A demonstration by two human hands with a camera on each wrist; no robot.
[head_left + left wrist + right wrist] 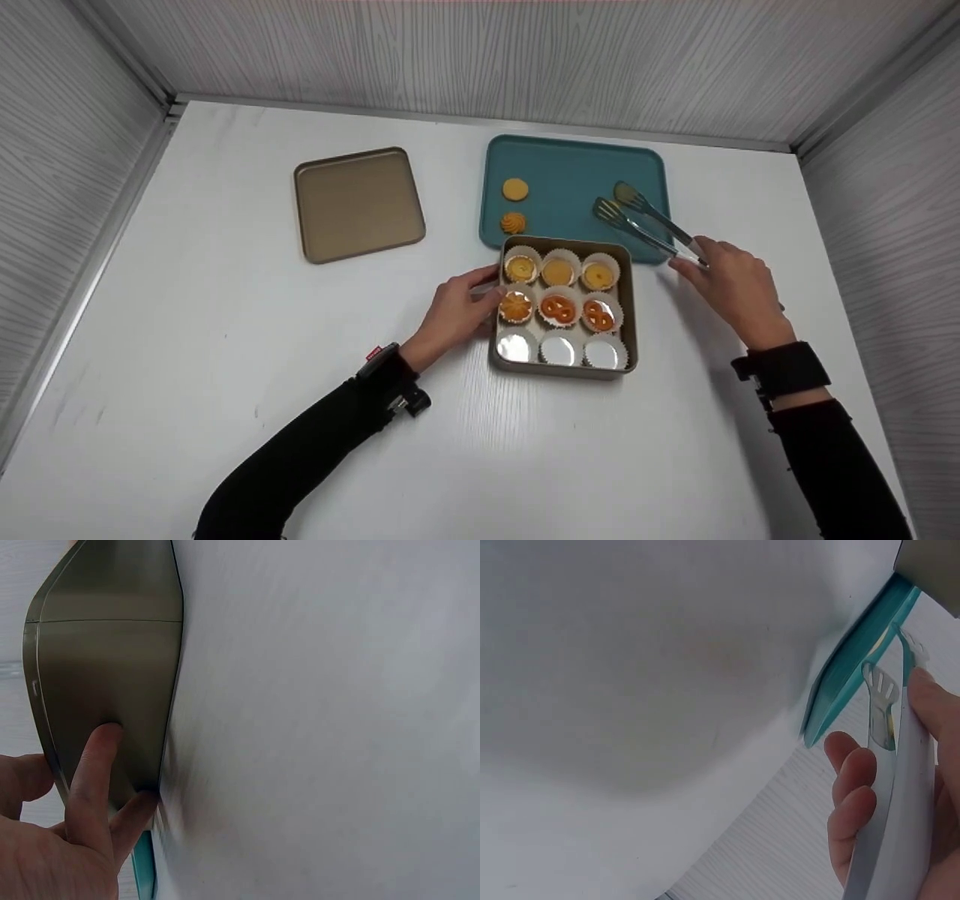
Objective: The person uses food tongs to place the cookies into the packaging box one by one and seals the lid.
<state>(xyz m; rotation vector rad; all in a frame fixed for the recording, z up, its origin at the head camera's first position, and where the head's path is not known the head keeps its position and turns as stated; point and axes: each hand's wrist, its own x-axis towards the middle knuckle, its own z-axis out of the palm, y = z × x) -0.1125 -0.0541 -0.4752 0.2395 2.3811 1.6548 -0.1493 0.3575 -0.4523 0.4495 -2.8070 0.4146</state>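
Observation:
My left hand (463, 307) holds the near-left wall of a square bronze tin (564, 370), thumb over the rim and fingers against the outer side. White paper cups fill the tin: round cookies in the back row, a star-shaped cookie (515, 307) and two pretzels (558, 310) in the middle row, shiny bare bottoms in the front row. My right hand (733, 291) grips metal serving tongs (651, 238) by their white handles (885, 840). Slightly parted, the tong heads reach over the right part of a teal tray (562, 169), around a yellowish cookie (613, 205) partly hidden beneath them.
On the teal tray's left side lie a flat round cookie (515, 189) and a swirled cookie (513, 223). A bronze square lid or shallow pan (360, 206) lies at the back left. Grey wood-grain panels (465, 60) wall the white table at the back and sides.

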